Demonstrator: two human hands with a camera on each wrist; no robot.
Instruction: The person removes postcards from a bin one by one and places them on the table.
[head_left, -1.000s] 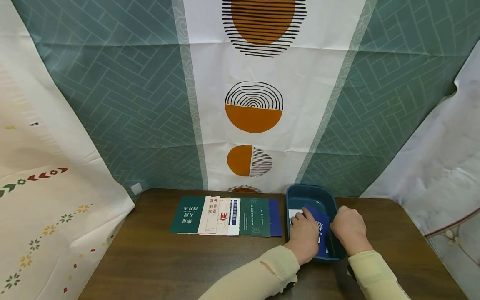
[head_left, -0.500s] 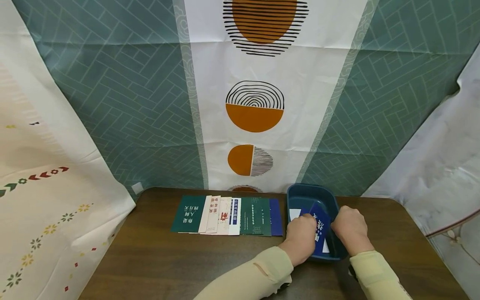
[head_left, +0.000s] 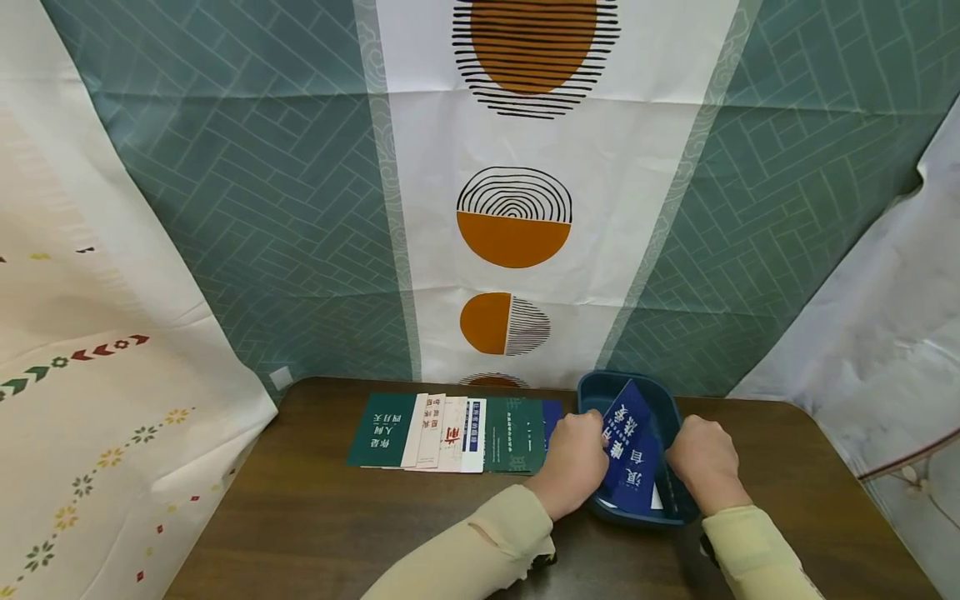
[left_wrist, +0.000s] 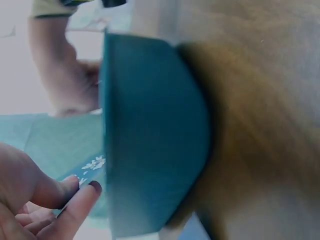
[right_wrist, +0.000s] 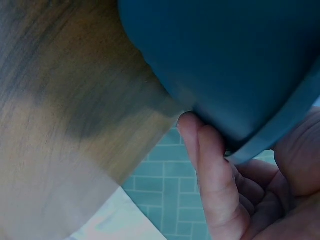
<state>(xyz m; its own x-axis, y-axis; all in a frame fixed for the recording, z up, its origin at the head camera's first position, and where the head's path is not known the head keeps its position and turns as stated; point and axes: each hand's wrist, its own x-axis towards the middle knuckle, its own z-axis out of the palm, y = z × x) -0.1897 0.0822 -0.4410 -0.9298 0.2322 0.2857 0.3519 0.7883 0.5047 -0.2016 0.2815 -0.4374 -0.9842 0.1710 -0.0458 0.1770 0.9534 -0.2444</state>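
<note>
My left hand (head_left: 572, 462) pinches a dark blue printed card (head_left: 632, 408) between thumb and fingers at the bin's left rim. In the left wrist view, the card (left_wrist: 91, 166) with white characters shows at the thumb and fingertip. It slants up out of a blue plastic bin (head_left: 626, 518), over another blue card (head_left: 633, 479) lying inside. My right hand (head_left: 703, 458) grips the bin's right rim; in the right wrist view, its fingers (right_wrist: 215, 175) lie against the outside wall, thumb side over the rim. A white card's edge (head_left: 657, 498) peeks out below.
Left of the bin, a row of overlapping cards lies on the brown wooden table (head_left: 337, 517): a green card (head_left: 382, 429), several cream and white ones, another green card (head_left: 514, 433) and a blue one (head_left: 551, 417). A patterned cloth (head_left: 517, 292) hangs behind the table.
My left hand has moved left from inside the bin to its left rim, pulling the blue card up and tilting it. My right hand stays on the right rim.
</note>
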